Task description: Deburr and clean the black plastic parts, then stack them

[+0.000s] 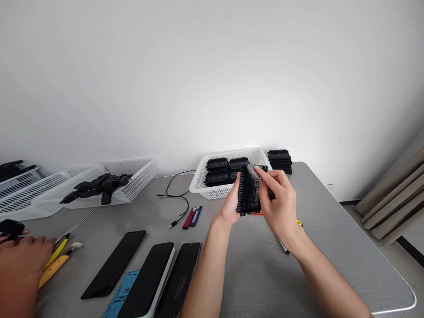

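Observation:
My left hand (pixel 229 206) grips a black ridged plastic piece (pixel 247 198) from its left side, holding it tilted above the table. My right hand (pixel 281 203) pinches a small greyish, crumpled wad (pixel 253 172) between thumb and fingers, touching the upper face of that piece. What the wad is made of I cannot make out. Just behind my hands stands a white basket (pixel 215 193) with several similar black pieces (pixel 217 176) in it. Partly hidden below my right hand are an orange item (pixel 257 213) and a thin tool (pixel 284 246).
More black pieces (pixel 280 161) are stacked beside the basket. Nearer lie two lighters (pixel 192 217), a black cable (pixel 180 196) and several phones (pixel 114 264). At left, a co-worker's hand (pixel 24 256) is near yellow-handled tools (pixel 53 268); another white basket (pixel 135 190) holds black parts.

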A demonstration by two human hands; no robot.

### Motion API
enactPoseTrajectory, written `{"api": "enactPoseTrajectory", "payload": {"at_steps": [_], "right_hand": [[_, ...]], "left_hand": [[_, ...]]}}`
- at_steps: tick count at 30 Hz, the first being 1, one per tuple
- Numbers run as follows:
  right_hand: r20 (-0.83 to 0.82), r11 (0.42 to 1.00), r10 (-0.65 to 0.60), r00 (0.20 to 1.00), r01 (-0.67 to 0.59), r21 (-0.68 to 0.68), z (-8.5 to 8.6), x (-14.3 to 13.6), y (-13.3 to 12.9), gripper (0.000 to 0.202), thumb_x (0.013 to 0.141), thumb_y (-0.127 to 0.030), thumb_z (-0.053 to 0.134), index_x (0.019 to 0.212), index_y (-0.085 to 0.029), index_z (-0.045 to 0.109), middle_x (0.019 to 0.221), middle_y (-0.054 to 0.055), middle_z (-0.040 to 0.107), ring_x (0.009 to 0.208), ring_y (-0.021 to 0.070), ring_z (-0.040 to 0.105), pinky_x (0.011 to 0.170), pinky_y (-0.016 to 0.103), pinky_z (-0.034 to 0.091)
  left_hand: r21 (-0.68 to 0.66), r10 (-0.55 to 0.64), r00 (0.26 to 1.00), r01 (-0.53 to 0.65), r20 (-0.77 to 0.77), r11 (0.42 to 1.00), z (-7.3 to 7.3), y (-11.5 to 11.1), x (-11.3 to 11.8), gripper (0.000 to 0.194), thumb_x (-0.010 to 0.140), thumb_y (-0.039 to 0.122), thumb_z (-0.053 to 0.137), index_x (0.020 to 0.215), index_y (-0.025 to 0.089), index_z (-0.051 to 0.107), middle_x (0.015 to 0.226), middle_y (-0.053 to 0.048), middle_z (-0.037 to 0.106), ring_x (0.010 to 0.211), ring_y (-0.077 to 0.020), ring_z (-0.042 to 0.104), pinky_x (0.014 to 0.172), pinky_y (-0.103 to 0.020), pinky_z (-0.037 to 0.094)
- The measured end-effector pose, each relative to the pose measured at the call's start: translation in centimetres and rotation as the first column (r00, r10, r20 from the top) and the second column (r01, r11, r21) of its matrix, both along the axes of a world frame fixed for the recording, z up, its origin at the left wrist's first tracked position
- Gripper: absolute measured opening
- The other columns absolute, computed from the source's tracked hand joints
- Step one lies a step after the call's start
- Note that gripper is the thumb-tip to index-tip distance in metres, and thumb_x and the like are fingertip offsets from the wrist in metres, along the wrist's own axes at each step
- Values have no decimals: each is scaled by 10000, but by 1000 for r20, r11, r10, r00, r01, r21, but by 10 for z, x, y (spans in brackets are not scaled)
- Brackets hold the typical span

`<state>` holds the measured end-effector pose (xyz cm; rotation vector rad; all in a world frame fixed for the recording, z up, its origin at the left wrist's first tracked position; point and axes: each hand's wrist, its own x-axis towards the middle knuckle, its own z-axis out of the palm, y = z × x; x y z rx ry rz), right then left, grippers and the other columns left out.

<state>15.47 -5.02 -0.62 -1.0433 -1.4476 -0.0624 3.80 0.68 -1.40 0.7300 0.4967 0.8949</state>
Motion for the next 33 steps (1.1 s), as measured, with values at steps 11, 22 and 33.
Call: {"api": "enactPoseTrajectory", "payload": {"at_steps": [11, 22, 33], "right_hand": [[511, 982, 61, 858, 40, -183, -13, -21, -7, 437, 956, -91, 386, 1343, -118, 587, 938, 101, 585, 764, 180, 570, 598, 267, 501], [128, 956, 242, 962, -214, -200, 10, 11, -18, 353, 929, -96, 489, 1180, -189, 719, 902, 46, 615, 719, 128, 589, 654, 258, 504], [266, 990, 22, 964, 16, -139, -12, -5, 4, 450, 975, -107, 377, 1377, -136, 578, 986, 104, 596, 775, 163, 583, 651, 270, 511]], "left_hand": [[-56, 222, 975, -223, -20, 973, 2, 7, -1, 393, 902, 495, 574, 890, 138, 736, 955, -73, 753, 1061, -242, 679, 981, -326, 512], [-82, 206, 977, -202, 46, 976, 5, 15, -11, 424, 943, 518, 506, 978, 174, 751, 1007, -69, 771, 1046, -247, 698, 949, -355, 540], [-47, 103, 990, -108, -100, 993, 1, -1, 5, 518, 957, 570, 452, 1093, 169, 750, 1036, -90, 770, 1106, -273, 676, 972, -355, 521]]}}
